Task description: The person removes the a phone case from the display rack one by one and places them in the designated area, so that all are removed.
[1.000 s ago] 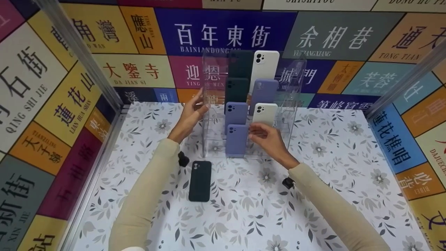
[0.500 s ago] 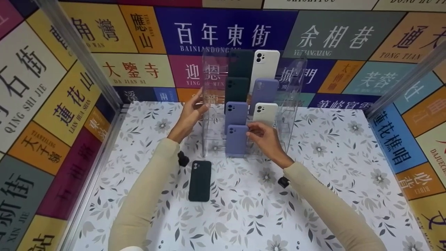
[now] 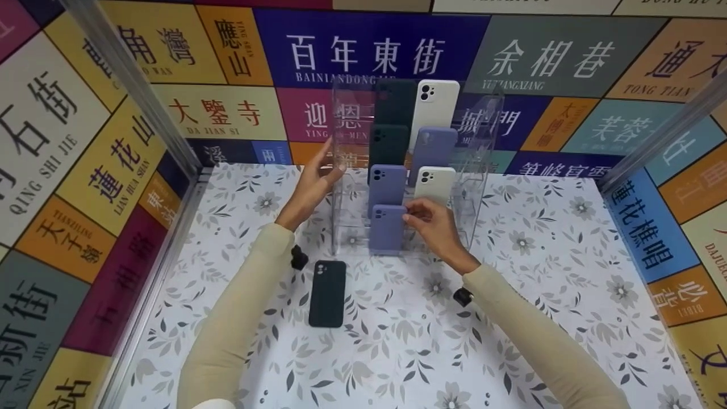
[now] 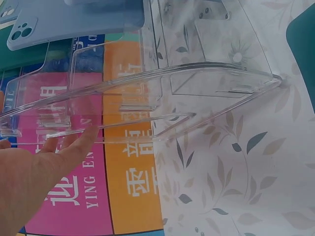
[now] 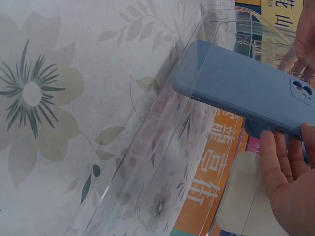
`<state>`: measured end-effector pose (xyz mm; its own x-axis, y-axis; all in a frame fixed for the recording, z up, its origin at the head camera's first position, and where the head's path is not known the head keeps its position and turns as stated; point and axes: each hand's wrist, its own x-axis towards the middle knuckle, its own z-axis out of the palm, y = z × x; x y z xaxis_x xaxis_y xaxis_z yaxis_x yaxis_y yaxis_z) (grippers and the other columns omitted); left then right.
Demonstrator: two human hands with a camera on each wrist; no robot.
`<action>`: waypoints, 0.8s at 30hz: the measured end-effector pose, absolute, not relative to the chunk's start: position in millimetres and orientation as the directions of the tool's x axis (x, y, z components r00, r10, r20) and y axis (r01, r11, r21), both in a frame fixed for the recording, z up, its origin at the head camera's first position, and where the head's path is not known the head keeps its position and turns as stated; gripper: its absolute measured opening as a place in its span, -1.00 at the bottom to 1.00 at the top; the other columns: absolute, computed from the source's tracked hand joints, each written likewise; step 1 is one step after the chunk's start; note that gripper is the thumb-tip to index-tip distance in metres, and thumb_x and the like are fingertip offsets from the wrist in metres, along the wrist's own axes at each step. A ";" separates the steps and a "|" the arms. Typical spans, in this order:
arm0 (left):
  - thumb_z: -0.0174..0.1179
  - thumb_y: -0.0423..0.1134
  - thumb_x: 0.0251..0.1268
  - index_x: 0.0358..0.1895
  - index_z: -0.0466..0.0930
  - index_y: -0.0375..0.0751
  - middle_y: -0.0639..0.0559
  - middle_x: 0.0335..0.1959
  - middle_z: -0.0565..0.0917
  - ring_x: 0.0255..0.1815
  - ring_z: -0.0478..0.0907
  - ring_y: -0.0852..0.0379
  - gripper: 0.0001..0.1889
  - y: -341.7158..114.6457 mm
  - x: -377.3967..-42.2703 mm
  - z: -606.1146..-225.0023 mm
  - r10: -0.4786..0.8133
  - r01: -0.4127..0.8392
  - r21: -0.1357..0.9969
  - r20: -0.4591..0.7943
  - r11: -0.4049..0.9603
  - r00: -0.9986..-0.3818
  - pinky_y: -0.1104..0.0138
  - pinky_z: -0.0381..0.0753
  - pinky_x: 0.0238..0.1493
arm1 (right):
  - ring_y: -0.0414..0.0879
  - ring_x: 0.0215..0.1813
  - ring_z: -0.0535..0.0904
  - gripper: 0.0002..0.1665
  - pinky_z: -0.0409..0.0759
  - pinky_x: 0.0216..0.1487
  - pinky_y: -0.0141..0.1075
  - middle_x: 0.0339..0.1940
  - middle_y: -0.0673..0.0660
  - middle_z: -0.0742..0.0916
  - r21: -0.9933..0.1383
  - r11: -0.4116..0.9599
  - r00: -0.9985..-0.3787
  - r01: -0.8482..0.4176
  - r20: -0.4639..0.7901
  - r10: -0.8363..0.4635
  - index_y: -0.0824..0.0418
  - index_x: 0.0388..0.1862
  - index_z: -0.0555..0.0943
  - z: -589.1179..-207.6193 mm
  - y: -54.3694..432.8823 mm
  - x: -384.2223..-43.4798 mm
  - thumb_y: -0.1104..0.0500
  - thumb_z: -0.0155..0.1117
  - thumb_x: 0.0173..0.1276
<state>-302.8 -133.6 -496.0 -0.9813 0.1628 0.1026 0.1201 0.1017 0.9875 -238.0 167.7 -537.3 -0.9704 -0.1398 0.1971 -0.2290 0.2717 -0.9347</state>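
A clear acrylic tiered stand point(image 3: 353, 240) holds two columns of phone cases. My right hand point(image 3: 436, 224) pinches the right edge of the lowest periwinkle phone case point(image 3: 386, 234), near its camera holes. In the right wrist view that case point(image 5: 236, 83) looks blue, its lower end behind a clear front lip of the stand. My left hand point(image 3: 311, 184) holds the stand's left side panel; in the left wrist view its fingers point(image 4: 86, 137) lie against the clear plastic. A dark green phone case point(image 3: 328, 294) lies flat on the table, camera end away from me.
Higher on the stand are dark green cases point(image 3: 388, 145), another periwinkle case point(image 3: 386, 184), a tall white case point(image 3: 434, 116), a periwinkle case point(image 3: 434, 150) and a lower white case point(image 3: 433, 183). Lettered panels point(image 3: 369, 45) wall the flower-patterned table point(image 3: 397, 352) behind and at both sides.
The lowest periwinkle case has sunk slightly in its slot. My right hand has shifted a little left onto its edge. My left hand stays at the stand's side.
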 end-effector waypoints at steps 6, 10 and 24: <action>0.21 -0.19 0.73 0.84 0.05 0.09 -0.24 0.48 0.53 0.39 0.56 -0.20 -0.22 -132.3 -301.3 -495.2 0.166 0.112 0.988 0.093 0.110 -0.982 -0.07 0.61 0.40 | -0.02 -0.05 0.78 -0.78 0.77 -0.01 -0.34 -0.06 0.29 0.82 -0.933 0.261 -0.967 -0.247 0.221 -0.124 0.39 0.08 0.78 -534.8 168.9 -236.2 0.40 0.47 0.51; 0.19 -0.23 0.73 0.84 0.04 0.04 -0.30 0.50 0.51 0.40 0.56 -0.22 -0.22 -131.7 -301.8 -496.4 0.162 0.098 0.992 0.083 0.084 -0.983 -0.09 0.61 0.39 | -0.05 -0.04 0.78 -0.78 0.77 -0.01 -0.34 -0.06 0.30 0.82 -0.931 0.249 -0.963 -0.267 0.246 -0.111 0.40 0.07 0.78 -531.4 170.7 -234.5 0.40 0.48 0.50; 0.16 -0.36 0.72 0.84 0.03 0.02 -0.30 0.53 0.47 0.45 0.53 -0.27 -0.21 -128.9 -300.0 -496.9 0.162 0.088 0.996 0.085 0.013 -0.983 -0.06 0.55 0.47 | -0.08 -0.06 0.79 -0.78 0.80 -0.02 -0.28 -0.07 0.30 0.82 -0.940 0.183 -0.957 -0.289 0.275 -0.097 0.40 0.07 0.79 -525.2 177.6 -220.0 0.44 0.48 0.48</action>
<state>-300.0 -128.9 -496.9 -0.9831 0.1618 0.0850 0.0883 0.0130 0.9960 -220.0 177.6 -525.2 -0.9566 -0.0967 0.2749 -0.2886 0.1827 -0.9399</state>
